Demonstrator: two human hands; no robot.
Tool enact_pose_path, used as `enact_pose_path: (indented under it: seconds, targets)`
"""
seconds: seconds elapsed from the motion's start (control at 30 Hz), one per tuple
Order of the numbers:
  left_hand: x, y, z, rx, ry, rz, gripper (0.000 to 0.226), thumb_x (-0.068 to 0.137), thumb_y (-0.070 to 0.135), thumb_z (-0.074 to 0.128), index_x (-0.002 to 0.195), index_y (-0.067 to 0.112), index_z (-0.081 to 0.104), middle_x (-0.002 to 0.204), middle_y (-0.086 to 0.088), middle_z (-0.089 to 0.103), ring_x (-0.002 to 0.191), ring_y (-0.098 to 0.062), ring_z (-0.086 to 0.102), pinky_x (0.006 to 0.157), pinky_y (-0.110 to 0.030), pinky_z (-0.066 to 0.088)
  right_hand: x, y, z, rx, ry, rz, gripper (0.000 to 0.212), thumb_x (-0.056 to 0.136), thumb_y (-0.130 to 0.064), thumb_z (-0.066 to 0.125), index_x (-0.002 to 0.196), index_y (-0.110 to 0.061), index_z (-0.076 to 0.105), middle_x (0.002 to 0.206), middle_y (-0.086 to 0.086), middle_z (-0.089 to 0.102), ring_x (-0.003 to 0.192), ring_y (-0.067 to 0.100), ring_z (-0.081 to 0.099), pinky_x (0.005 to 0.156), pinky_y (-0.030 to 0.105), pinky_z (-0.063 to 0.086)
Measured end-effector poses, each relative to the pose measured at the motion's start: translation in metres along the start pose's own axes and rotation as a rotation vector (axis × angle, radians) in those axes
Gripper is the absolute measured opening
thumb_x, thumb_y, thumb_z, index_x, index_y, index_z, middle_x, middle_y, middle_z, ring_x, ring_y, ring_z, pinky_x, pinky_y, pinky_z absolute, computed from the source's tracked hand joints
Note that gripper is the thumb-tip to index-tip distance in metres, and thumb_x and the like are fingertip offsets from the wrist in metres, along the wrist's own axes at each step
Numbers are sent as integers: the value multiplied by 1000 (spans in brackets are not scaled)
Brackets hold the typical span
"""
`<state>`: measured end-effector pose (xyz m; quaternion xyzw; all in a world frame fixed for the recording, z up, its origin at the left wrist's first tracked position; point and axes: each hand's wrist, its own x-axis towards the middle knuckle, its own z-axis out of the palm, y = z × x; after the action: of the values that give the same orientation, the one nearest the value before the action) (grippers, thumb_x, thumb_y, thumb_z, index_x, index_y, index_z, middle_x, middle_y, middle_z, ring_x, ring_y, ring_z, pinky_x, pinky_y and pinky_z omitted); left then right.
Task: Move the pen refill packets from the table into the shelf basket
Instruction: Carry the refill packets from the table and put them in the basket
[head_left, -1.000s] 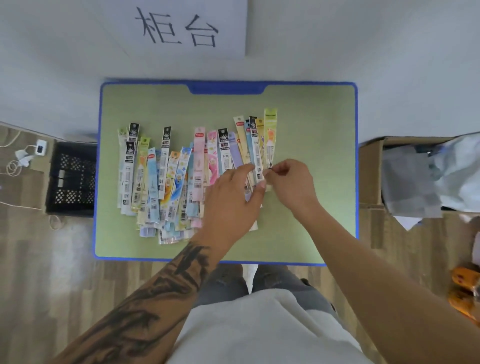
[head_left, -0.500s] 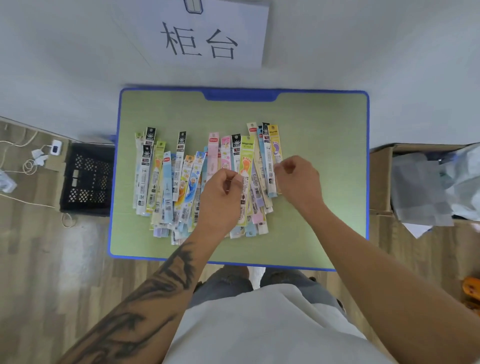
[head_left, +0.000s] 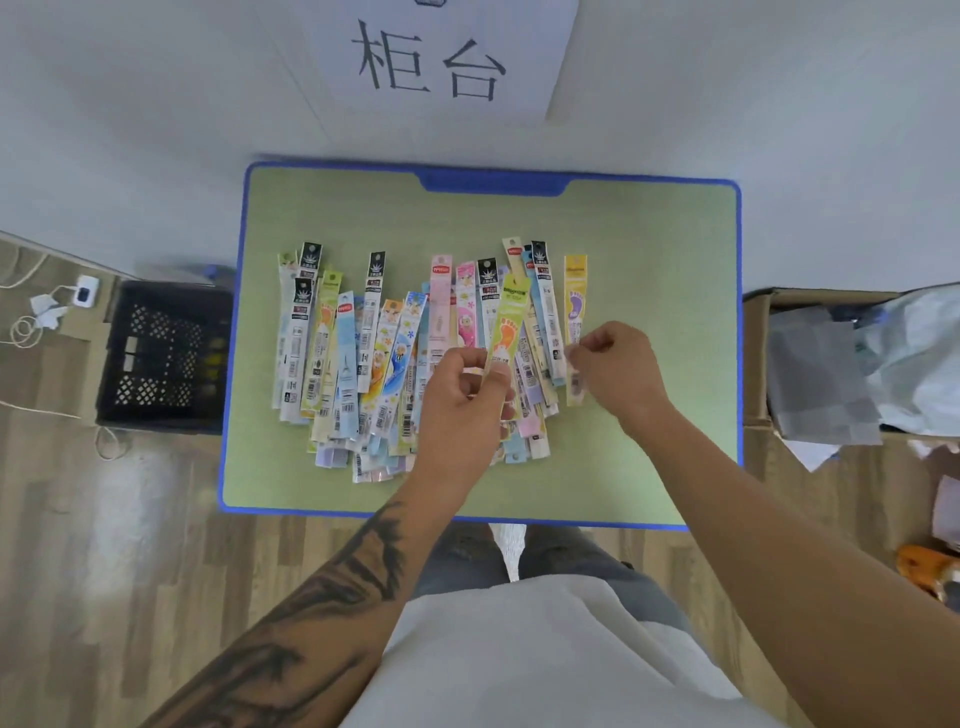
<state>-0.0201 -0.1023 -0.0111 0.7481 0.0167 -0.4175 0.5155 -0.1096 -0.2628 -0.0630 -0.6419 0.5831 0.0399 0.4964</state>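
Several long, narrow pen refill packets (head_left: 363, 353) lie fanned side by side on the green table (head_left: 649, 249) with a blue rim. My left hand (head_left: 462, 410) pinches a light-green packet with an orange foot print (head_left: 506, 325) near its lower end, lifted above the row. My right hand (head_left: 618, 374) pinches a yellow packet with a purple foot print (head_left: 575, 301) at the right end of the row. A black latticed basket (head_left: 161, 358) stands on the floor left of the table.
A paper sign (head_left: 436, 57) hangs on the white wall behind the table. An open cardboard box (head_left: 758, 358) holding bags stands to the right. Cables and a charger (head_left: 83, 293) lie on the wooden floor at far left. An orange object (head_left: 924, 566) sits at lower right.
The light-green packet went from the right end of the row into my left hand. My right hand has taken the yellow packet and drawn it right, away from the row.
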Motion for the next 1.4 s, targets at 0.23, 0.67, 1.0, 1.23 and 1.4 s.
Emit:
enact_pose_path:
  seconds: [0.23,0.67,1.0,1.23,1.4]
  targets:
    - [11,-30,13,47,-117,-77,6,104,19,62,98,17,61,83,-8,73,66,-12,68,63,-37,58,-88,24,-7,372,20,100,22,89,-16,81,104,-12,66,84,3,79,64,14,68,56,27,54]
    - [-93,-41,49,108,-255,-47,13,105,20,59,111,9,65,86,-5,71,69,-12,67,61,-33,59,-202,93,-40,772,81,93,12,92,-4,75,96,-3,63,83,9,78,65,14,70,60,30,57]
    - [-265,-119,140,239,-459,98,14,107,16,53,99,9,63,70,-1,66,70,-22,63,68,-40,56,-333,250,-122,1004,210,-4,12,92,-6,75,90,-7,64,84,13,75,74,25,66,74,40,49]
    - [-398,-197,221,456,-676,163,18,106,17,56,98,6,68,77,-6,72,72,-20,68,70,-37,57,-436,389,-170,1203,383,46,14,95,-10,72,89,-11,60,88,13,79,82,29,73,62,27,52]
    - [-462,-224,280,585,-822,229,14,105,19,60,101,11,70,81,-8,73,78,-24,68,81,-48,57,-482,454,-192,1362,563,62,19,85,-21,82,88,-10,67,97,31,71,80,29,62,76,41,47]
